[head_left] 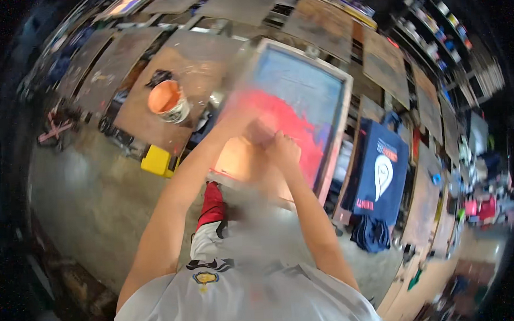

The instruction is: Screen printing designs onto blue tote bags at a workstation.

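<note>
A framed screen (299, 70) with a pale blue mesh has red ink (296, 136) spread over its lower part and an orange area near my body. Over the ink, my left hand (241, 118) is smeared by motion, so its fingers are unclear. Just right of it, my right hand (282, 148) has its fingers curled round something blurred that I cannot make out, apparently a tool shared between both hands. Left of the screen stands a bucket of orange ink (169, 110) on a brown board (138, 122), beside a crumpled dark item (159, 77).
Right of the screen lies a navy fabric piece (377, 149) with a white print. A yellow container (156, 161) sits below the left board. More boards (320, 26) line the back, with a shelf of small containers (435, 32) at upper right. Concrete floor (80, 185) shows at left.
</note>
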Demonstrator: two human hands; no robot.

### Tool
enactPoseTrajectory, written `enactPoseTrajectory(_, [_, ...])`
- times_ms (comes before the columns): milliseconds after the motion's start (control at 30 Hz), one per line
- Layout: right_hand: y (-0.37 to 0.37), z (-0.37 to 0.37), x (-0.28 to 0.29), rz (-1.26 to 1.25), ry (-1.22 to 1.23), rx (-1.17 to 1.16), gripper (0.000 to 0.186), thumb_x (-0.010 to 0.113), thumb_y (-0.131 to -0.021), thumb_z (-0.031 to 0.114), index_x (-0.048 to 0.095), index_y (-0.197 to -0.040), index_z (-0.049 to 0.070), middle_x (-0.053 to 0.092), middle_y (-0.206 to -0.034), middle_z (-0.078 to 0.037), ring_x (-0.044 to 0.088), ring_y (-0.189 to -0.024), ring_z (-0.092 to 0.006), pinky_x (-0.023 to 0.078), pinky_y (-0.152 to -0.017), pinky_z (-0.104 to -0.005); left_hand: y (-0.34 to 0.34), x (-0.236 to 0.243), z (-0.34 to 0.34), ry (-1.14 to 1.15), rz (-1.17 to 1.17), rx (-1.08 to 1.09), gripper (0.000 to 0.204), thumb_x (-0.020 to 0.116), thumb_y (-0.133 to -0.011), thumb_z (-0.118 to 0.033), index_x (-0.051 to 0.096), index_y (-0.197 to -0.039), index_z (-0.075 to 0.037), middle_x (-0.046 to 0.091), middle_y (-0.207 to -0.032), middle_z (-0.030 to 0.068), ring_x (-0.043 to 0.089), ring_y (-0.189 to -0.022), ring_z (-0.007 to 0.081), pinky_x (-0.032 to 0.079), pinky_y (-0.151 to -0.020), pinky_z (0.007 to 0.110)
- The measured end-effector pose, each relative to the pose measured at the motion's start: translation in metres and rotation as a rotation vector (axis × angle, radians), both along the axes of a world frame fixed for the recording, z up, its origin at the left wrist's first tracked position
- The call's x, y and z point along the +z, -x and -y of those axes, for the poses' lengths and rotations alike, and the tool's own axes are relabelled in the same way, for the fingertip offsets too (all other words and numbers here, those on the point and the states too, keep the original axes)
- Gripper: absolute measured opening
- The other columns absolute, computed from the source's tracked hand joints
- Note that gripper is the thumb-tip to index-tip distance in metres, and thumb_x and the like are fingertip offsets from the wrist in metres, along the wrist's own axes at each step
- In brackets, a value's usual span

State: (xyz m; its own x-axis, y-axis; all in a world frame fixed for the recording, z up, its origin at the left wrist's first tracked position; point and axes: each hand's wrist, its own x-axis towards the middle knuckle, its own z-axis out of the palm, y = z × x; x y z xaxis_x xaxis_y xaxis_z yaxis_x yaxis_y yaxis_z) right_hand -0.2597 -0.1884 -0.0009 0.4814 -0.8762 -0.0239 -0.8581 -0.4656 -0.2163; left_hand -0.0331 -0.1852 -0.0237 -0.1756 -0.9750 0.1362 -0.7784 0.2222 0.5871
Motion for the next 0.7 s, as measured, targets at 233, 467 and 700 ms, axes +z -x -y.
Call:
enactPoseTrajectory(233, [-0.055,0.044,0.001,-0.157,0.159,0.531,0.029,0.073,-0.083,0.03,0.061,-0.105,0.014,0.069,-0.102,-0.012,0.069,-0.093,-0.0338,0.056,-0.079,-0.0459,0.017,0.038,-0.104,0.027,0.003,0.482,0.062,0.088,-0.066,-0.029,0.051,-0.109,-0.006,0.059,-0.107,0.0146,0.058,-0.109,0.0371,0.048,-0.089,0.048])
enactPoseTrajectory(467, [-0.028,0.032,0.0,0.077,0.246,0.518,0.029,0.074,-0.076,0.024,0.059,-0.098,0.011,0.066,-0.098,-0.013,0.067,-0.093,-0.035,0.056,-0.075,-0.0489,0.028,0.056,-0.103,0.107,0.134,0.489,0.058,0.087,-0.07,-0.025,0.052,-0.113,-0.007,0.062,-0.112,0.0126,0.058,-0.111,0.0338,0.049,-0.093,0.046])
enactPoseTrajectory(700, [0.004,-0.001,0.0,0.089,0.154,0.02,0.039,0.073,-0.086,0.03,0.054,-0.111,0.009,0.065,-0.106,-0.016,0.067,-0.101,-0.0347,0.057,-0.082,-0.0471,0.019,0.032,-0.008,0.259,0.82,0.135,0.052,0.087,-0.065,-0.021,0.058,-0.108,-0.013,0.061,-0.109,0.0034,0.058,-0.112,0.0255,0.049,-0.093,0.044])
